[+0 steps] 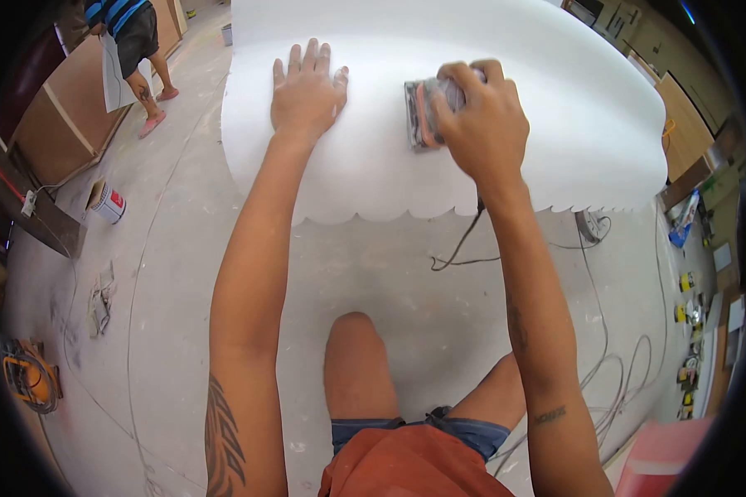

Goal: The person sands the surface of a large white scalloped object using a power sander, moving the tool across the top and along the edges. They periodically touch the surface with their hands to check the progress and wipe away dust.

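Note:
A large white panel point(373, 178) with a scalloped lower edge spans the upper middle of the view. My left hand point(309, 95) lies flat on its left part, fingers spread. Farther right, my right hand point(489, 120) is wrapped round a dusty power sander point(427, 116) with an orange band, whose pad rests against the white surface. A dark cord point(470, 228) hangs from below my right wrist. The sander's top is mostly hidden under my fingers.
Another person point(137, 41) stands at the upper left. A paint bucket point(108, 203) and an orange machine point(33, 377) are on the left floor. Cables point(617, 381) loop across the floor at right, near a power strip point(590, 225).

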A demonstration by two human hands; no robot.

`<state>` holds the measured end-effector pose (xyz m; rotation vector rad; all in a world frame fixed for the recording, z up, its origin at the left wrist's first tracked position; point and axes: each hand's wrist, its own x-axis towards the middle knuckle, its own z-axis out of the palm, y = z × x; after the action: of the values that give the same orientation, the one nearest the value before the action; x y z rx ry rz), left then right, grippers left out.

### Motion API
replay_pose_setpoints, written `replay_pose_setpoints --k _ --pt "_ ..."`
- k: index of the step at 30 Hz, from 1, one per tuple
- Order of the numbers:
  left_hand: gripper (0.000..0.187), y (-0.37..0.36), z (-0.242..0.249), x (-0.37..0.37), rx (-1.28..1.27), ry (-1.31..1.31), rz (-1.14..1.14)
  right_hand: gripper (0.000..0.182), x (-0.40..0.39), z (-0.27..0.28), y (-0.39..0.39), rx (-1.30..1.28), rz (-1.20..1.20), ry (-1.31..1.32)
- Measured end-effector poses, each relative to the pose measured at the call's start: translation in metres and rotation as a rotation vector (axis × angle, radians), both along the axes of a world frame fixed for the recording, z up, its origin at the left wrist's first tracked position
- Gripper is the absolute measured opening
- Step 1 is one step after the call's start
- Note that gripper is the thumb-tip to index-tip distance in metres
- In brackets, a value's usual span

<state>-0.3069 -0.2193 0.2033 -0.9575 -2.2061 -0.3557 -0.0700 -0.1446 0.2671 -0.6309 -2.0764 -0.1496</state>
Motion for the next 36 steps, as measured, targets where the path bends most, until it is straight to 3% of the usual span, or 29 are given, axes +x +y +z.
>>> replay_pose_setpoints --k 7,9,11,13,17,22,29,31,34,36 --pt "0.047 -0.011 -0.007 0.012 0.133 -0.032 -0.111 0.033 -0.063 0.048 0.052 -0.099 -0.029 -0.105" --pt "0.042 -0.012 -0.021 0.024 0.183 0.106 -0.071 0.029 -0.063 0.055 0.055 0.005 0.031 -0.168" --pt "0.043 -0.026 -0.032 0.034 0.203 0.129 -0.145 0.026 -0.064 0.055 0.052 0.112 0.091 -0.233" --pt "0.045 -0.046 -0.048 0.044 0.215 0.144 -0.217 0.032 -0.064 0.04 0.038 -0.079 -0.025 -0.058" --pt "0.055 -0.087 -0.084 0.042 0.108 0.16 -0.305 0.031 -0.036 0.022 0.008 -0.032 -0.005 -0.055" --pt "0.055 -0.086 -0.068 0.046 0.121 0.145 -0.347 0.033 -0.039 0.024 0.009 -0.031 -0.025 -0.084" --pt "0.041 -0.04 -0.021 0.019 0.218 -0.039 -0.416 0.029 -0.071 0.032 0.006 -0.118 0.015 -0.056" --pt "0.04 -0.04 -0.012 0.008 0.224 -0.085 -0.443 0.027 -0.061 0.022 -0.01 -0.021 0.018 -0.033" --pt "0.043 -0.053 -0.009 -0.021 0.092 -0.049 -0.36 0.027 -0.047 0.012 -0.027 -0.032 0.05 -0.052" --pt "0.048 -0.064 -0.007 -0.052 0.085 -0.008 -0.085 0.027 -0.046 0.01 -0.028 -0.005 0.056 -0.055"
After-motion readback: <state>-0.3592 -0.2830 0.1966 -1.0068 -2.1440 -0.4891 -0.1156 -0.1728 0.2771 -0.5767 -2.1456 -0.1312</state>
